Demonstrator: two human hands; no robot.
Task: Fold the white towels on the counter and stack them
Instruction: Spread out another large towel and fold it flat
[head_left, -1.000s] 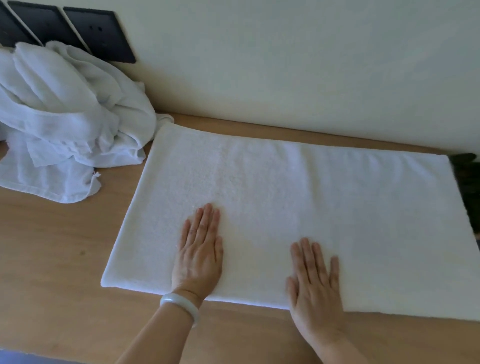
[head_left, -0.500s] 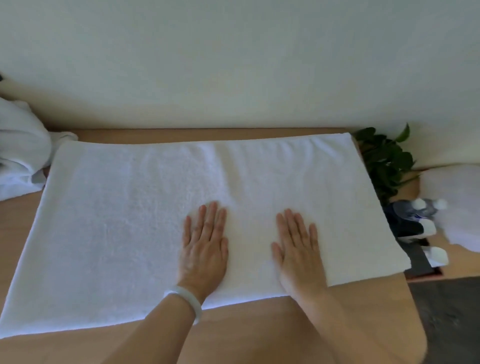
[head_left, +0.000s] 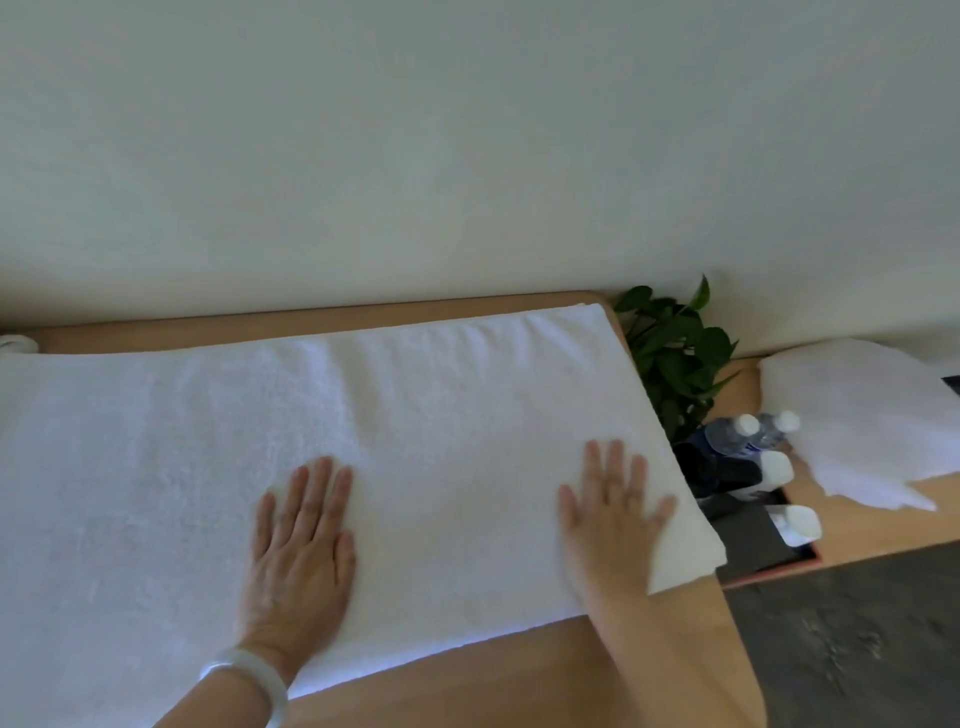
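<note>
One white towel (head_left: 415, 441) is spread flat along the wooden counter (head_left: 519, 675), with its right end at the counter's edge. Two hands are laid on it, palms down, and nothing is gripped. The left hand (head_left: 301, 551) is pressed near the middle with straight fingers close together. The right hand (head_left: 613, 519), somewhat blurred, is pressed near the right end with fingers slightly spread. One pale bracelet (head_left: 249, 680) is worn on the left wrist. Past the counter's end, one leafy plant (head_left: 675, 353) and two clear bottles (head_left: 727, 436) with white caps are seen. A second white cloth (head_left: 857, 415), possibly another towel, lies further right.
</note>
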